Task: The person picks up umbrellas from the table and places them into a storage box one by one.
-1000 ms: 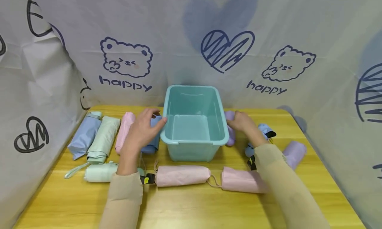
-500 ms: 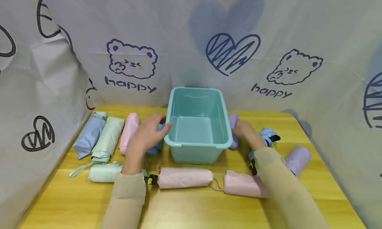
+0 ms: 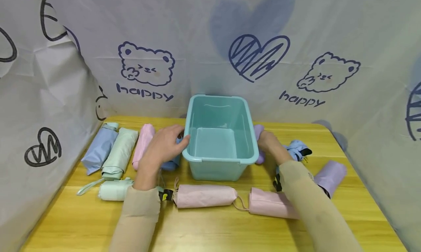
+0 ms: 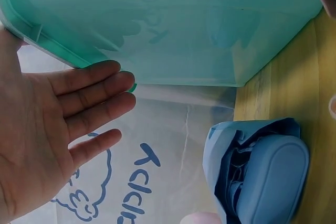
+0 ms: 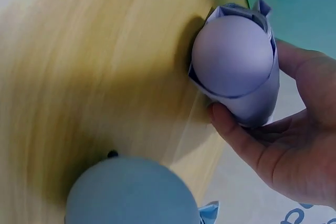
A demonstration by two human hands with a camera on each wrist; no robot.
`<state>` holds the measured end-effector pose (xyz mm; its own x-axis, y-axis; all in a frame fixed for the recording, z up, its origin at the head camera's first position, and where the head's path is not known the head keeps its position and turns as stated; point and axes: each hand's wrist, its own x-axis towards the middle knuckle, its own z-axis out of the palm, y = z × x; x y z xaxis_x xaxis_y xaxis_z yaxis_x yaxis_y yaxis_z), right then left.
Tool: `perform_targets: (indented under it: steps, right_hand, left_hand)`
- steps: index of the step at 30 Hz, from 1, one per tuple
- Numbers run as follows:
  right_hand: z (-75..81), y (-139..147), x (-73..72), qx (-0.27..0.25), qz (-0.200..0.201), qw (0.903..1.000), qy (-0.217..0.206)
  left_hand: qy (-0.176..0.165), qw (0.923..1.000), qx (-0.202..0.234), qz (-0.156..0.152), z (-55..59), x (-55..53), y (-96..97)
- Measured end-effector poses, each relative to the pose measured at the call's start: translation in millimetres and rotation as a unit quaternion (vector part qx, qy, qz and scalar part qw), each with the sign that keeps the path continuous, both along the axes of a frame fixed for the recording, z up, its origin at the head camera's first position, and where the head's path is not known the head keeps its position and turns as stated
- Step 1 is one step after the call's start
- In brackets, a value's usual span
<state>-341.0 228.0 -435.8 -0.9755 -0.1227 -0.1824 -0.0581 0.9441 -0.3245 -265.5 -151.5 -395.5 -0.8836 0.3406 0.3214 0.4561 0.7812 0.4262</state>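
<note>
Teal bin (image 3: 213, 170): is standing upright near the back of the wooden table (image 3: 204, 235), its mouth facing up and its inner floor showing.
Left hand (image 3: 164, 144): is resting at the bin's left rim, thumb reaching over the edge, the other fingers extending loosely and almost straight along the outside; it is not clenching.
Right hand (image 3: 270, 141): is grasping the slim purple umbrella, thumb and fingers closing on it from opposite sides.
Slim purple umbrella (image 5: 233, 56): is lying just beside the bin's right wall, its rounded end facing the right wrist camera; whether it is touching the bin, one cannot tell.
Dark blue umbrella (image 4: 275, 179): is lying folded at the bin's left, partly hiding beneath the left hand in the head view.
Left group: a blue umbrella (image 3: 101, 148), a mint umbrella (image 3: 120, 151) and a pink umbrella (image 3: 144, 142) are lying side by side.
Front row: a looped mint umbrella (image 3: 113, 190), a long pink umbrella (image 3: 206, 195) and a short pink umbrella (image 3: 271, 204) are lying crosswise, the last running under the right sleeve in view.
Right side: a light blue umbrella (image 3: 296, 149) is showing partly behind the right forearm; a wide purple umbrella (image 3: 331, 176) is lying farther right.
Backdrop: a printed pale cloth (image 3: 197, 33) is hanging behind.
</note>
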Motion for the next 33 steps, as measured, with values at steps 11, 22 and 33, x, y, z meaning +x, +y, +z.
perform_targets:
  steps: [11,22,33]
  right_hand:
    - [6.6,0.9,1.6,-0.018,-0.031,0.9994,0.002]
    - [9.6,3.1,13.6,-0.056,-0.031,0.9979,0.012]
    - [13.9,6.4,26.7,-0.110,-0.058,0.9913,0.042]
  left_hand:
    - [-0.023,0.9995,0.023,-0.001,4.5,1.0,2.7]
    - [-0.028,0.9994,0.020,-0.001,4.7,1.5,1.8]
    - [-0.022,0.9995,0.023,-0.005,3.7,2.3,1.4]
